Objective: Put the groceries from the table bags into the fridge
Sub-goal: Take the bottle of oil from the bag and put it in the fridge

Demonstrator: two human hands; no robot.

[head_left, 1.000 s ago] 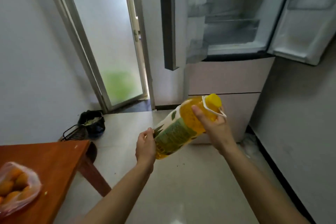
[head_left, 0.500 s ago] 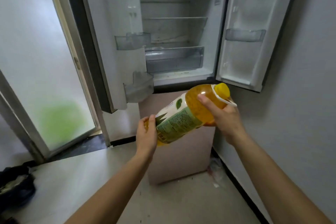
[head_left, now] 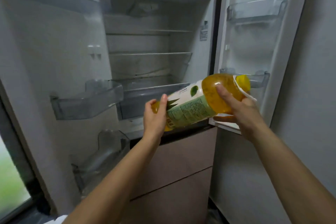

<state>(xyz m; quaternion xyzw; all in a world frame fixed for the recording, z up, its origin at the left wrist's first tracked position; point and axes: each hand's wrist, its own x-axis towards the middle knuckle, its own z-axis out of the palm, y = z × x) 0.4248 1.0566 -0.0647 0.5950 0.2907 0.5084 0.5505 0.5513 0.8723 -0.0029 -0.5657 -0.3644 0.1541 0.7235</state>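
A large juice bottle (head_left: 192,103) with yellow liquid, a green-and-white label and a yellow cap lies tilted, cap up to the right. My left hand (head_left: 154,116) grips its base. My right hand (head_left: 238,107) holds its shoulder near the white carry handle. The bottle hangs in front of the open fridge (head_left: 149,45), level with the lower clear drawer (head_left: 141,96). The fridge shelves hold nothing that I can see.
The left door (head_left: 54,60) stands open with clear bins (head_left: 87,100) at mid and low height. The right door (head_left: 258,42) is open too, with bins (head_left: 256,9) above and behind the bottle cap. Pinkish drawer fronts (head_left: 178,165) sit below. A grey wall is on the right.
The view has closed in on the fridge and risen. The bottle, held in both hands, has moved up and forward toward the fridge opening. The table and floor have left the view.
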